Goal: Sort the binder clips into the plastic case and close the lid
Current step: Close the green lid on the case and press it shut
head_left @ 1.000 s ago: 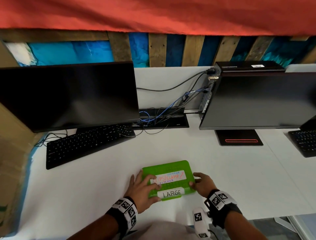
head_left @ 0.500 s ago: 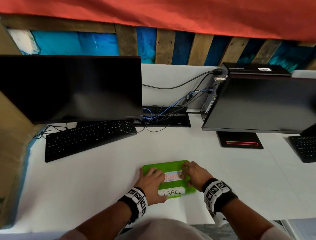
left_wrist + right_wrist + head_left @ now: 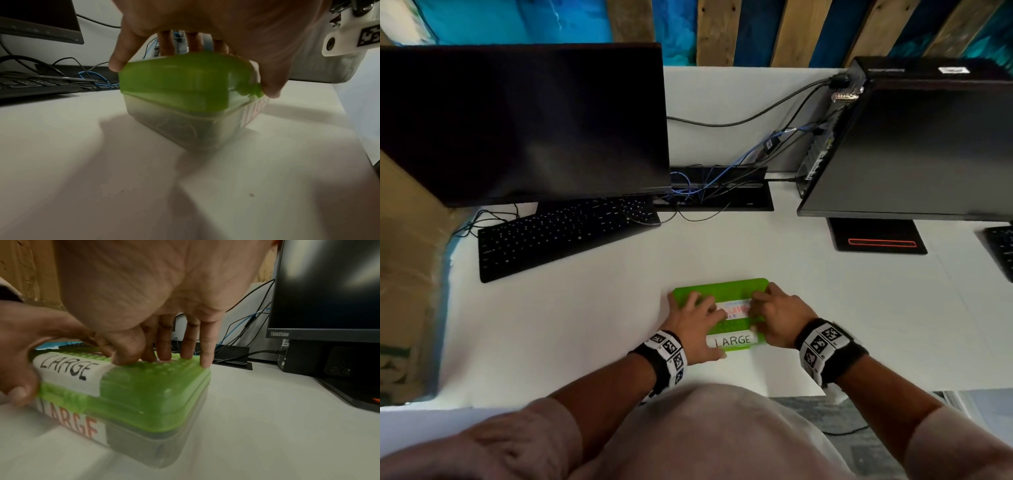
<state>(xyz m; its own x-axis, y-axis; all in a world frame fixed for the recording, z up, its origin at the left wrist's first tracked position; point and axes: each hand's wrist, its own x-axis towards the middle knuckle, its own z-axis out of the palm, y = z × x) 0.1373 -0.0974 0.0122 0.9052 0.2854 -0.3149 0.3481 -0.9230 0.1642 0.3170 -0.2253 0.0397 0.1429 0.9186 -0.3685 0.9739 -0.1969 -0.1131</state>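
Observation:
The plastic case [image 3: 722, 287] sits near the front of the white desk, its green lid [image 3: 144, 394] down on the clear base and marked "LARGE". My left hand [image 3: 695, 318] arches over the lid's left half. Its fingers lie on top, and its thumb [image 3: 20, 391] wraps over the front edge by the label. My right hand [image 3: 774, 315] presses the right half with straight fingers [image 3: 205, 344]. In the left wrist view the lid [image 3: 174, 81] is blurred, and dark shapes [image 3: 180, 129] show dimly through the base. No loose binder clips are in view.
A black keyboard [image 3: 565, 236] and a monitor [image 3: 524, 120] stand at the back left. A second monitor [image 3: 928, 147] on a black stand [image 3: 876, 236] is at the back right, with cables [image 3: 722, 185] between them. Another keyboard [image 3: 1000, 250] lies at the far right.
My right hand moved from the lid's right edge onto its top. My left hand slid further onto the lid. The head view tilted down and closer.

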